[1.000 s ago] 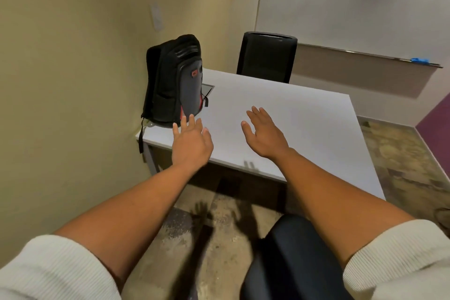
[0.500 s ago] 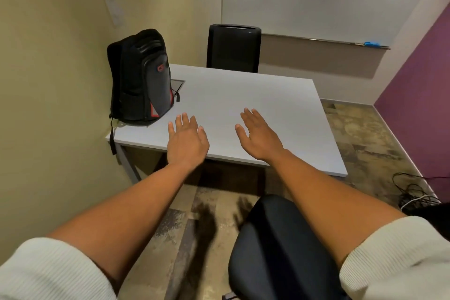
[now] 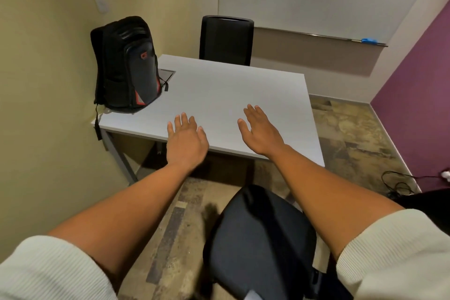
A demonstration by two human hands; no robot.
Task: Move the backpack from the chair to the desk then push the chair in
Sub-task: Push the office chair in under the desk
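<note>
A black backpack point(image 3: 126, 66) with red trim stands upright on the near-left corner of the grey desk point(image 3: 219, 90), against the wall. My left hand point(image 3: 186, 142) hovers open over the desk's front edge, to the right of the backpack and apart from it. My right hand point(image 3: 261, 129) is open too, palm down, above the desk's front middle. Below my arms, a black office chair point(image 3: 258, 243) stands on the floor with its seat bare, drawn back from the desk.
A second black chair point(image 3: 226, 40) sits behind the desk's far side. The yellow wall runs close along the left. A purple wall and loose cables point(image 3: 399, 182) are at the right. A whiteboard ledge holds a blue marker point(image 3: 369, 40).
Both hands have drawn back from the backpack toward the desk's front edge. The view has swung right, so the backpack sits further left and the near chair shows more.
</note>
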